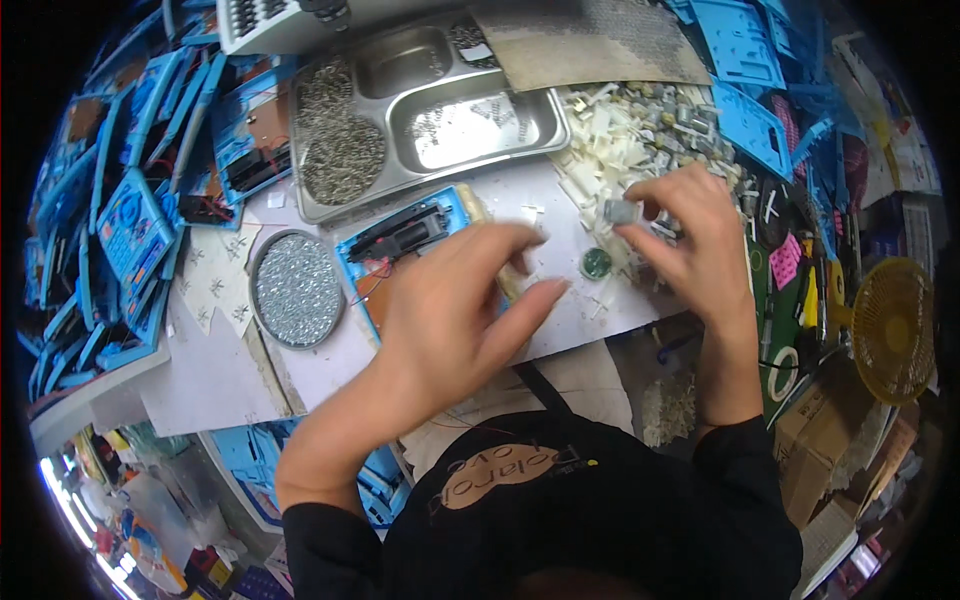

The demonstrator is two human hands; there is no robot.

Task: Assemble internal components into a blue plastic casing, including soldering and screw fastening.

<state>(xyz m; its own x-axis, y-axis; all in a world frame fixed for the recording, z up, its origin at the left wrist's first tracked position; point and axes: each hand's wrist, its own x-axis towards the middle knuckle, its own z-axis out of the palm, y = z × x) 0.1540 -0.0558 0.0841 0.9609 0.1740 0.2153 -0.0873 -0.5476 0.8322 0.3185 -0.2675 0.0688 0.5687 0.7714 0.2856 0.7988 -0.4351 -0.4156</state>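
Note:
My right hand [690, 230] pinches a small grey block-shaped part [620, 211] between thumb and forefinger, above the near edge of a heap of white and grey small parts [640, 135]. My left hand [450, 295] is slightly blurred, its thumb and forefinger apart with nothing visible between them. Under and behind it lies a blue plastic housing [352, 262], partly hidden by the hand. A black component [400, 236] and thin red wires show inside it. Between my hands sits a small round green item [596, 263].
A metal compartment tray [470, 165] holds screws and springs at the back. Left of the housing is a round dish of tiny metal pieces [298, 290]. Blue housings [140, 225] pile up far left. A yellow fan [893, 330] and cardboard box [815, 425] are at right.

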